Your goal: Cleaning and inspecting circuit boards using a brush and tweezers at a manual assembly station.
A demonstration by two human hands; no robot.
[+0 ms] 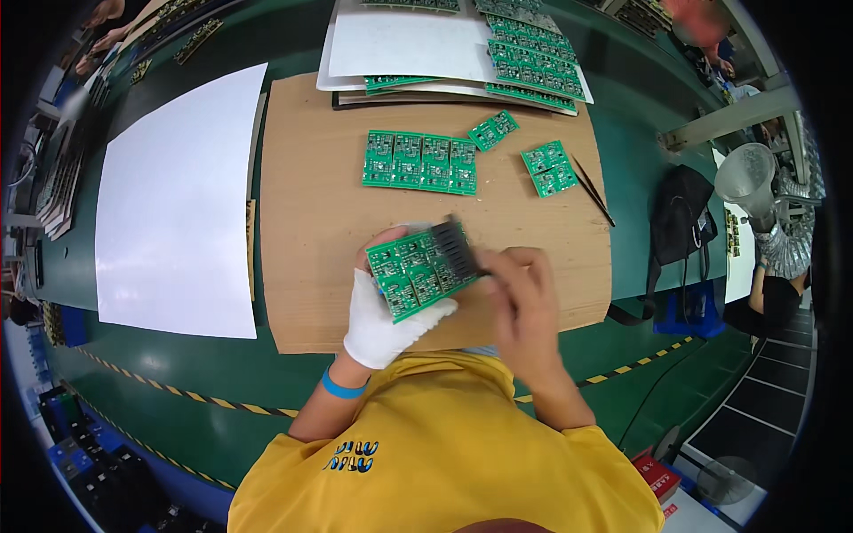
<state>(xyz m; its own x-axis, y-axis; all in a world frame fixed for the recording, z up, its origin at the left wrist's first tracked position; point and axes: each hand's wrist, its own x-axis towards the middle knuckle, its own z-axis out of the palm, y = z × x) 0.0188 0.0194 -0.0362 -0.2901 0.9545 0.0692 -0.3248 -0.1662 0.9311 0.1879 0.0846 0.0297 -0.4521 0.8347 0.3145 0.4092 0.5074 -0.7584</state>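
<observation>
My left hand (pixel 382 322), in a white glove with a blue wristband, holds a green circuit board panel (pixel 410 276) tilted above the cardboard. In my right hand (pixel 526 298), bare and slightly blurred, is a black brush (pixel 456 251) with separate tufts. The brush lies over the right end of the panel and hides that part. Beyond my hands, another green panel (pixel 420 163) rests flat on the cardboard sheet (pixel 311 222). To its right are a small board piece (pixel 493 131) and a squarish one (pixel 549 169), with dark tweezers (pixel 593 191) beside it.
At the far edge stand stacked white trays (pixel 400 44) bearing several green boards (pixel 533 58). A large white sheet (pixel 178 213) covers the left side. On the right lie a black bag (pixel 680 222) and a clear funnel (pixel 746 175) on a flexible duct. Other people work beyond.
</observation>
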